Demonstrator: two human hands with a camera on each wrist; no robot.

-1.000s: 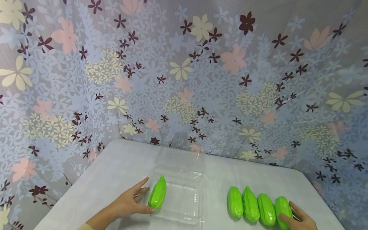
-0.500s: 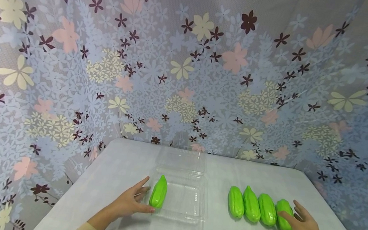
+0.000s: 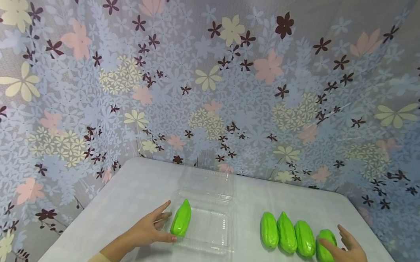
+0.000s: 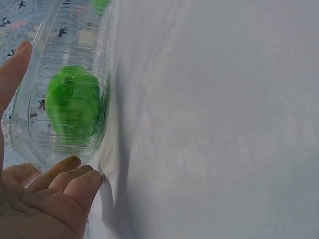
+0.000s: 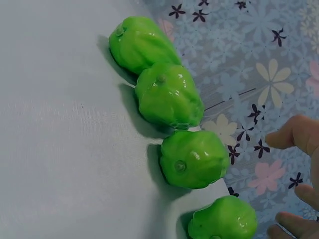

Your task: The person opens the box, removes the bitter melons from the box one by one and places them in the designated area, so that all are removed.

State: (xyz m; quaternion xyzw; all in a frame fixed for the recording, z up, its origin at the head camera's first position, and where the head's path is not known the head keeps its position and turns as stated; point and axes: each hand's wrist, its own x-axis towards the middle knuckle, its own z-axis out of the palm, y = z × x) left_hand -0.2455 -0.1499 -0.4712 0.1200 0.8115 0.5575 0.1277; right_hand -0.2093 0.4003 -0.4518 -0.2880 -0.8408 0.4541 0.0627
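Note:
A clear plastic clamshell box (image 3: 210,228) lies with its lid (image 3: 205,183) folded back. Inside, at its left, is one glossy green, ribbed, elongated vegetable-like piece (image 3: 181,218). My left hand (image 3: 147,231) is spread at the box's left side, thumb along the near edge; in the left wrist view the fingers (image 4: 82,186) lie close to its wall. My right hand (image 3: 353,259) is beside another green piece (image 3: 327,235), thumb overlapping it in the head view. The right wrist view has thumb and fingers apart, nothing between them.
Three similar green pieces, the left (image 3: 269,230), middle (image 3: 287,233) and right (image 3: 305,239), lie side by side between the box and my right hand. They rest on a white-covered table (image 3: 139,182). A flowered curtain (image 3: 204,107) hangs behind it.
The rightmost green piece has shifted slightly right and nearer, leaving a gap from its neighbour. My right hand has loosened around it, its fingers spreading. My left hand has stayed in place.

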